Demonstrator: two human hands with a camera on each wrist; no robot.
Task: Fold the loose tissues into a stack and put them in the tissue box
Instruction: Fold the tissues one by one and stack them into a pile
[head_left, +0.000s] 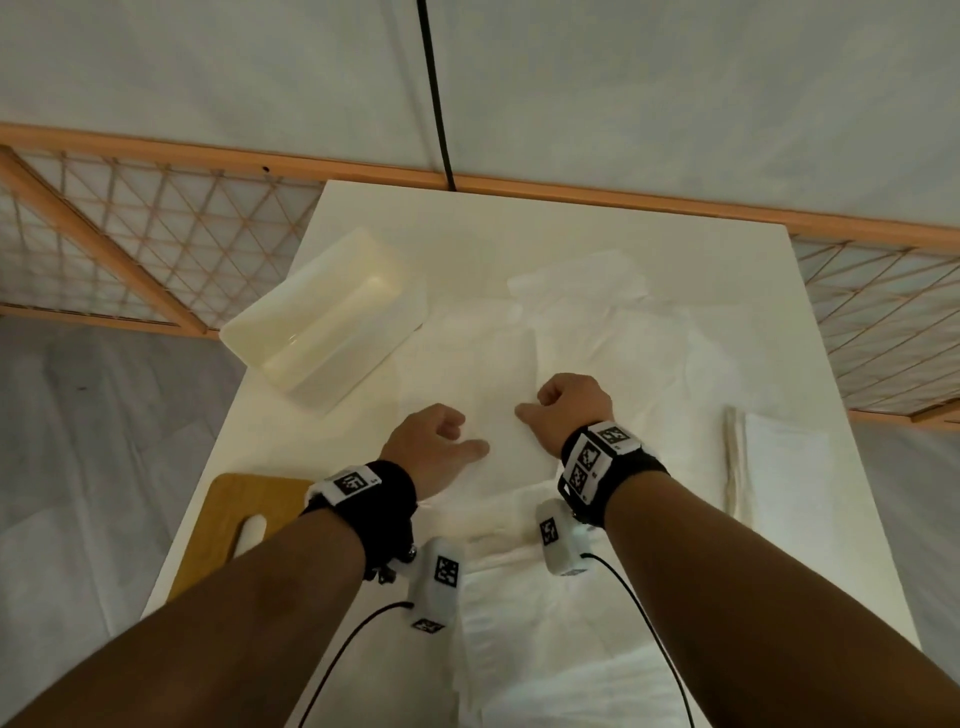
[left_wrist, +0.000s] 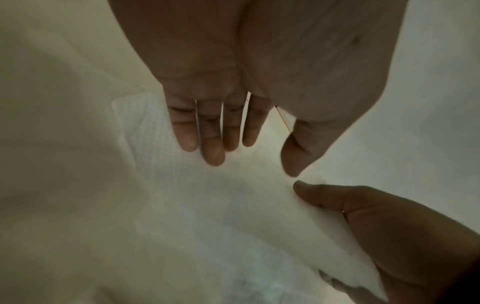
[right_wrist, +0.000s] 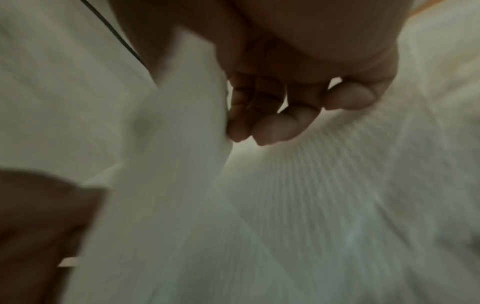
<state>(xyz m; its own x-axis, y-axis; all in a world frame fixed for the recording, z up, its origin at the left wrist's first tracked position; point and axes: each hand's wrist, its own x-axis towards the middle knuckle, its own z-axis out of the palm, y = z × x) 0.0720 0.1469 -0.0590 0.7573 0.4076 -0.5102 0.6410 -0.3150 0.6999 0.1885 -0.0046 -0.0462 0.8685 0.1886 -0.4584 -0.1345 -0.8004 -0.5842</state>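
Several loose white tissues (head_left: 582, 332) lie spread and overlapping across the middle of the white table (head_left: 467, 228). My right hand (head_left: 535, 408) pinches the edge of one tissue (left_wrist: 298, 236) between thumb and curled fingers (right_wrist: 272, 125); that sheet (right_wrist: 182, 144) rises in front of the palm. My left hand (head_left: 457, 436) hovers just beside it, its fingers (left_wrist: 213, 152) straight and relaxed above the sheet, holding nothing. The cream plastic tissue box (head_left: 322, 312) sits open at the table's far left, apart from both hands.
A folded white tissue pile (head_left: 784, 457) lies at the right edge beside a pale wooden strip (head_left: 735, 462). A wooden lid with a slot (head_left: 244, 514) lies at the near left corner. A wooden rail with netting (head_left: 156, 249) stands behind the table.
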